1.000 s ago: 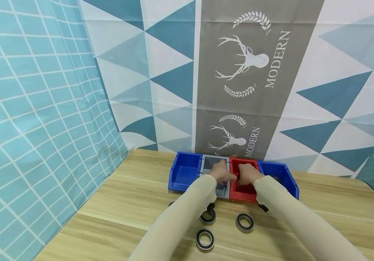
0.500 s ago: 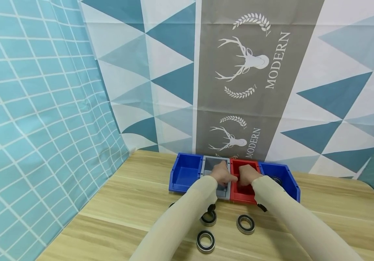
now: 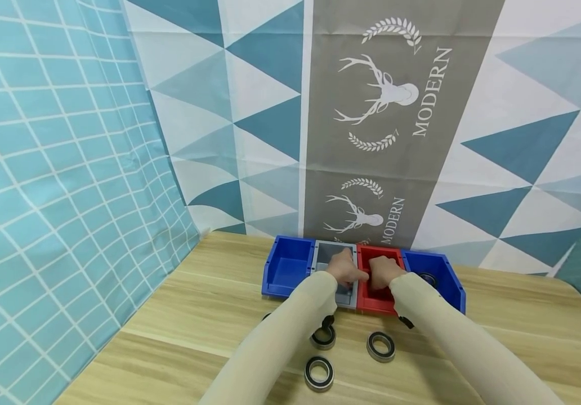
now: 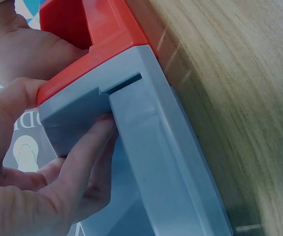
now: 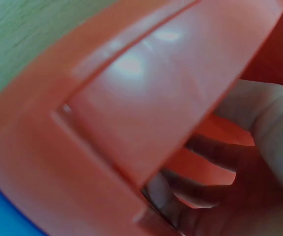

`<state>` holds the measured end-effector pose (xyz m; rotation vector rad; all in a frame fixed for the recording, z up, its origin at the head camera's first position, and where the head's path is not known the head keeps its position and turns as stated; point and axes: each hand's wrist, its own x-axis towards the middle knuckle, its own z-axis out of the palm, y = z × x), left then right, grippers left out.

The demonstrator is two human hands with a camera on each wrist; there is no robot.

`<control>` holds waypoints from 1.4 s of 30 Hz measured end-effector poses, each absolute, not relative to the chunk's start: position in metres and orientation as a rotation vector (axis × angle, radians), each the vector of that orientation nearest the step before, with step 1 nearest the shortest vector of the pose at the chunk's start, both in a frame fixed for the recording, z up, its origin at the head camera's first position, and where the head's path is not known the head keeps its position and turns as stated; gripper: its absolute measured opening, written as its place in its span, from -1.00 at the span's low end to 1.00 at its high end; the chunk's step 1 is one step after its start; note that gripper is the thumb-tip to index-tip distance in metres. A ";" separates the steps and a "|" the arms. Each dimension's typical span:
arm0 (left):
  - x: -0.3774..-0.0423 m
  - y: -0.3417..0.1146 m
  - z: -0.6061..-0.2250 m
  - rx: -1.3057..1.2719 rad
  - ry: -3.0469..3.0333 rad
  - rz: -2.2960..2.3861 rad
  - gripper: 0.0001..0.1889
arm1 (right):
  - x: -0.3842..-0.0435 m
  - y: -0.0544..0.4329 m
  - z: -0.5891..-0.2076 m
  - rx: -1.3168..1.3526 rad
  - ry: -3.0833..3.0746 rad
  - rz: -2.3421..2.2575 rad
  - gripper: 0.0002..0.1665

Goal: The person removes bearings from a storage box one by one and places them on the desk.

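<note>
My left hand [image 3: 343,269] pinches the adjoining side walls of a grey bin [image 3: 328,251] and a red bin [image 3: 378,305]. In the left wrist view its thumb lies against the rim of the red bin [image 4: 113,27], while the fingers [image 4: 85,152] press the grey bin's inner wall. Inside the red bin is my right hand [image 3: 385,273]. The right wrist view shows its fingers [image 5: 208,194] spread and reaching down behind the red front wall [image 5: 156,93], one fingertip near the side wall. Nothing shows in that hand; part of the bin's inside is hidden.
Blue bins flank the pair, one on the left [image 3: 290,271] and one on the right [image 3: 450,284] with a bearing [image 3: 428,275] in it. Several ring bearings lie on the wooden table, including a front bearing [image 3: 318,387] and a right bearing [image 3: 380,358]. A patterned cloth stands behind.
The right hand has turned and shifted slightly inside the red bin. The left hand stays on the bin walls, and the bins and loose bearings keep their places.
</note>
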<state>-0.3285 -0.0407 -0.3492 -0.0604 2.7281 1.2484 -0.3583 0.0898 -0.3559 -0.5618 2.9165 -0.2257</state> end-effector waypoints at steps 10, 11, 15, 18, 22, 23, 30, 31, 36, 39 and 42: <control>-0.326 -0.043 -0.342 -0.042 2.741 1.257 -0.53 | -0.367 0.087 -0.359 -0.564 2.924 -0.204 -0.74; -0.326 -0.043 -0.342 -0.039 2.741 1.258 -0.53 | -0.367 0.087 -0.359 -0.564 2.925 -0.202 -0.76; -0.327 -0.043 -0.342 -0.027 2.739 1.255 -0.52 | -0.364 0.086 -0.356 -0.557 2.917 -0.203 -0.84; -0.328 -0.042 -0.341 -0.030 2.739 1.245 -0.52 | -0.363 0.086 -0.356 -0.568 2.908 -0.227 -0.86; -0.329 -0.041 -0.340 -0.038 2.745 1.232 -0.55 | -0.363 0.087 -0.359 -0.597 2.908 -0.269 -0.84; -0.329 -0.041 -0.340 -0.039 2.748 1.229 -0.55 | -0.364 0.087 -0.359 -0.595 2.908 -0.278 -0.83; -0.330 -0.042 -0.341 -0.030 2.748 1.235 -0.52 | -0.369 0.090 -0.362 -0.586 2.903 -0.336 -0.72; -0.329 -0.042 -0.342 -0.031 2.745 1.239 -0.52 | -0.369 0.090 -0.362 -0.580 2.902 -0.351 -0.72; -0.330 -0.042 -0.347 -0.029 2.745 1.225 -0.51 | -0.366 0.093 -0.367 -0.563 2.894 -0.442 -0.70; -0.331 -0.042 -0.351 -0.026 2.752 1.214 -0.51 | -0.363 0.095 -0.370 -0.583 2.890 -0.485 -0.72; -0.331 -0.042 -0.353 -0.027 2.746 1.232 -0.51 | -0.360 0.096 -0.371 -0.626 2.905 -0.489 -0.75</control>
